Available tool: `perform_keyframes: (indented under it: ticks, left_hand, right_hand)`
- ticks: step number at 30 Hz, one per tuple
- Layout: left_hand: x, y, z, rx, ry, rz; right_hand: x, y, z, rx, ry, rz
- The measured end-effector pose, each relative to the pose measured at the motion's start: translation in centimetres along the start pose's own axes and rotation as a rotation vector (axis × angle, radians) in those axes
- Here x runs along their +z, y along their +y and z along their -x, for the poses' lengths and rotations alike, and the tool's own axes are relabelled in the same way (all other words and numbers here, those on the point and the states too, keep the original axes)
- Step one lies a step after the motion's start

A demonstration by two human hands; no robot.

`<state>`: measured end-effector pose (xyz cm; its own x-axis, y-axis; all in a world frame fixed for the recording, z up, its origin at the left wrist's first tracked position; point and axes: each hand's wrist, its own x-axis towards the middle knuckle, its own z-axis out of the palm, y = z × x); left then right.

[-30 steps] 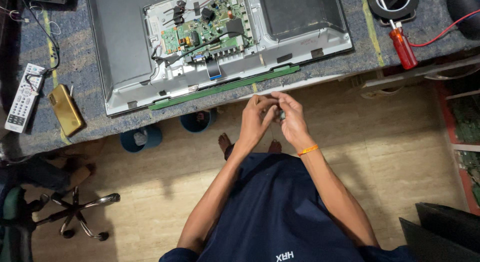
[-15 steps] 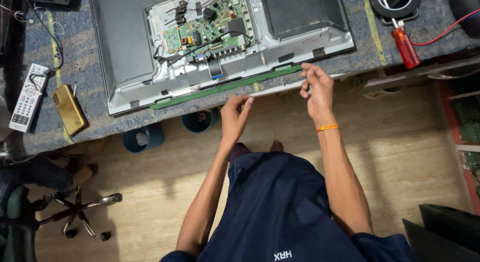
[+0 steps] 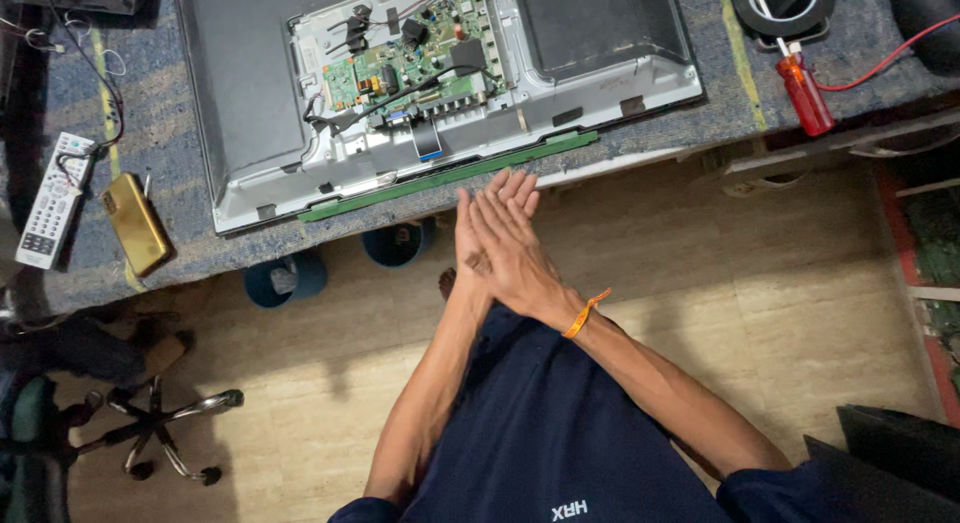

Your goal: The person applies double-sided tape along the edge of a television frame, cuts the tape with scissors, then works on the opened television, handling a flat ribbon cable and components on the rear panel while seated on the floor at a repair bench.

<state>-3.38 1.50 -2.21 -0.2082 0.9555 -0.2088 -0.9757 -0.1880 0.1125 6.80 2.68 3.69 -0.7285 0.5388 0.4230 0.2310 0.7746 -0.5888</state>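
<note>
Green circuit strip (image 3: 450, 173) along the table (image 3: 700, 93) edge just beyond both hands, left hand (image 3: 468, 245) and right hand (image 3: 512, 248) pressed palm to palm, empty; could get knocked floorward.

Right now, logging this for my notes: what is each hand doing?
Left hand: open, flat, pressed against the right palm, holding nothing.
Right hand: open, flat, laid over the left, holding nothing.

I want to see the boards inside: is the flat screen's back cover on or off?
Off. The flat screen lies face down on the bench, its green circuit board and metal chassis exposed.
</note>
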Motion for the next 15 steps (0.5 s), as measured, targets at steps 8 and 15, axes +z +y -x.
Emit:
perform_keyframes:
  ticks: [8,15]
  left_hand:
    - [-1.2,1.1,1.2,0.064,0.094,-0.154]
    - [0.6,0.8,3.7,-0.110,0.247,-0.312]
  right_hand:
    - [-2.7,0.8,-1.6,0.544,0.184,-0.523]
    - [-4.7,10.3,-2.7,0.455,0.321,0.008]
